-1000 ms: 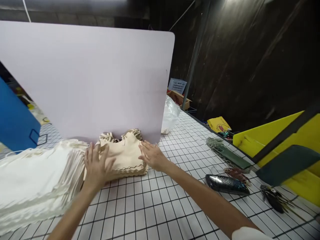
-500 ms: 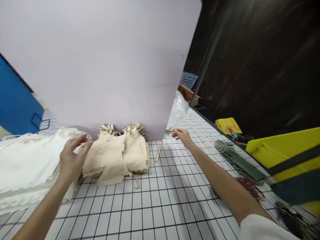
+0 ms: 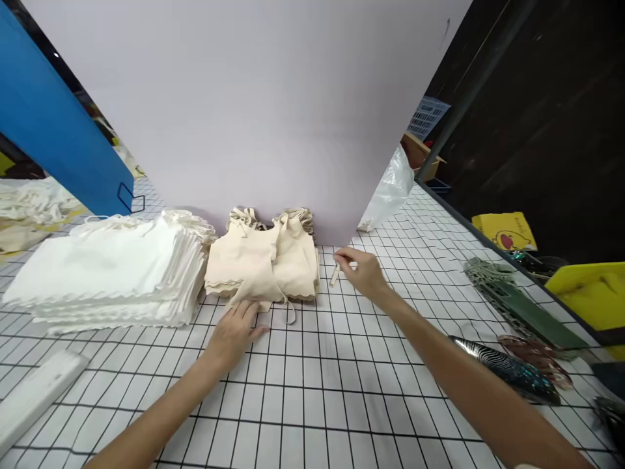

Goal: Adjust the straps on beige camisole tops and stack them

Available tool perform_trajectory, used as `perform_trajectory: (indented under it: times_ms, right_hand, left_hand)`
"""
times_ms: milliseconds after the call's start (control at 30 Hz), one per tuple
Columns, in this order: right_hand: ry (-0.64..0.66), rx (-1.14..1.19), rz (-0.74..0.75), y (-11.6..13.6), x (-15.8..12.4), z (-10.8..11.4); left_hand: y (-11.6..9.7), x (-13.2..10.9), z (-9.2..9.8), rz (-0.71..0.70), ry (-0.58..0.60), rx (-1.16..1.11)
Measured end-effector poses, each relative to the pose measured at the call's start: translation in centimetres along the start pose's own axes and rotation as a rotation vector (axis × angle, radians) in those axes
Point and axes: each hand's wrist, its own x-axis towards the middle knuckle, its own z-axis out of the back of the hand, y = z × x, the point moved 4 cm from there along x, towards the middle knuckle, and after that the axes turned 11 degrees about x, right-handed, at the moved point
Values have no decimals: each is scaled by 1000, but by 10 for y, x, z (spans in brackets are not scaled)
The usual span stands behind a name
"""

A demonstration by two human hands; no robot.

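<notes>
The counter (image 3: 342,378) is the biggest thing, white with black lines that make squares. A big pale board (image 3: 268,111) stands up at the back, and part of a blue board (image 3: 53,111) shows on the left. In front of the pale board sits a fat pile of white cloth (image 3: 112,267). Just to its right is a smaller pile of cream cloth (image 3: 239,254). One loose cream piece (image 3: 258,281) lies on the front of that smaller pile and hangs over its near edge. The left hand (image 3: 234,332) has its fingers on the low edge of this piece; its grip is loose, with the thumb out wide. The right hand (image 3: 364,272) has its grip pinched, thumb and finger together on the top of a little pale strip (image 3: 334,277), right of the cream pile
</notes>
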Motion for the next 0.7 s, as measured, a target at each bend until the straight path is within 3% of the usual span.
perform_trajectory:
  times_ms: [100, 233, 400, 500, 633, 700]
  right_hand:
    - [5, -130, 128, 24, 17, -39]
    - [36, -336, 31, 34, 31, -70]
    - [45, -340, -33, 34, 25, -72]
    - [-13, -274, 4, 37, 24, -70]
    - [-146, -109, 21, 47, 45, -67]
    - [-202, -35, -21, 53, 63, -62]
  left_hand:
    - [9, 17, -21, 8, 10, 166]
    - [17, 20, -31, -64, -52, 210]
    - [18, 16, -10, -18, -70, -177]
    - [26, 23, 17, 264, -132, -555]
    - [52, 54, 61, 779, -392, -978]
    - [63, 82, 83, 857, -427, -1091]
